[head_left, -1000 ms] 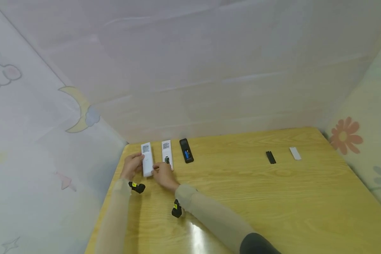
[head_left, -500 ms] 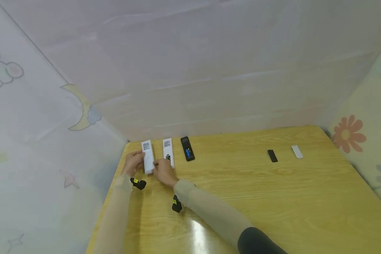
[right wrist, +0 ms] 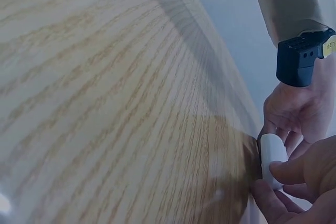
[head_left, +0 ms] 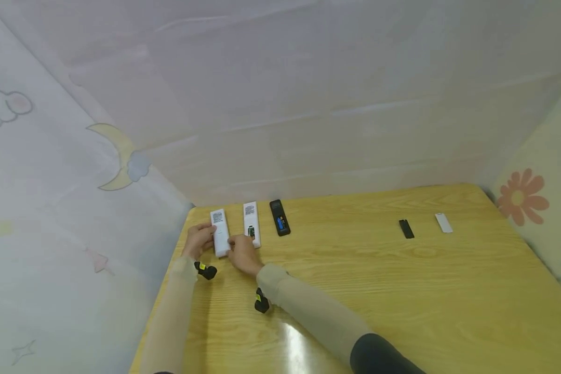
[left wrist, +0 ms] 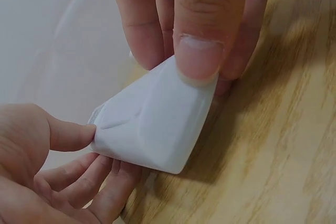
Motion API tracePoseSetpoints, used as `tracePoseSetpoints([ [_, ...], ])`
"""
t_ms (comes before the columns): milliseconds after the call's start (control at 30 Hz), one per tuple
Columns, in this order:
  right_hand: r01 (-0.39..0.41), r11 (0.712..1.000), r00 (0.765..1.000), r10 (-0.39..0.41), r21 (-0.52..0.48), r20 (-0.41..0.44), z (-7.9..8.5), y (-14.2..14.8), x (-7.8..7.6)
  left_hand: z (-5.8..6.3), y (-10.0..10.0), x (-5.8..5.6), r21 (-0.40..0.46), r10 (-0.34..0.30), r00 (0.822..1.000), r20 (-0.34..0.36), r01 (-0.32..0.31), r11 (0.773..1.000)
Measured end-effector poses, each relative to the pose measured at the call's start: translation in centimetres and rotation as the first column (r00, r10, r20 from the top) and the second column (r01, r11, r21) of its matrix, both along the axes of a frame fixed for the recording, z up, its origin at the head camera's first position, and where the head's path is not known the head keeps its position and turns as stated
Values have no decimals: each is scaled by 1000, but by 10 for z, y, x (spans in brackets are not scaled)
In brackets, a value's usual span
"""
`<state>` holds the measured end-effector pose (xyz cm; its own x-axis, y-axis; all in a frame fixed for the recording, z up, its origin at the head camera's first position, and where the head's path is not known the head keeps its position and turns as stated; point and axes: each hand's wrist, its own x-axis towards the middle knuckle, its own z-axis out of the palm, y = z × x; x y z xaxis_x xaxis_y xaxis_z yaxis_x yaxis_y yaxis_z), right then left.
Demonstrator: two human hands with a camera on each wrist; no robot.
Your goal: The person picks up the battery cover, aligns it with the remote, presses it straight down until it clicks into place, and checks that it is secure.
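A white remote control lies back-up at the far left of the wooden table, its printed label toward the wall. My left hand grips its left edge, thumb on top and fingers underneath in the left wrist view. The right hand pinches its near right corner between thumb and fingers, as the right wrist view shows from the side. Beside it lies a second white remote with its battery compartment uncovered and batteries showing. Further right is a black remote, also uncovered, with a blue battery inside.
On the right part of the table lie a black battery cover and a white battery cover. A pale wall hanging stands behind the table's far edge, with patterned walls at both sides.
The head view has shifted slightly. The held white remote's far end has come a little nearer since half a second ago. Both hands keep their hold, and the other things have not moved.
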<state>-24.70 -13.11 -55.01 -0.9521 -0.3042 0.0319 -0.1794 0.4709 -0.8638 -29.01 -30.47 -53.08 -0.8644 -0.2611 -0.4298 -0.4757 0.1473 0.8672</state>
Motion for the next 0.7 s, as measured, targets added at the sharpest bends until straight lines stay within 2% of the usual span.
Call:
tracePoseSetpoints([
  [467,-39,999,996,38,-16,-79,-1,-3,6,2,1,6,-45,2,1000,-21,-3,999],
  [600,-40,999,993,37,-27,-109,-19,-9,-2,-1,-1,5,-70,5,1000,-26,-6,998],
  [700,-45,998,996,43,-32,-82,-40,-18,-13,-3,-3,3,-114,-7,1000,-30,4,993],
])
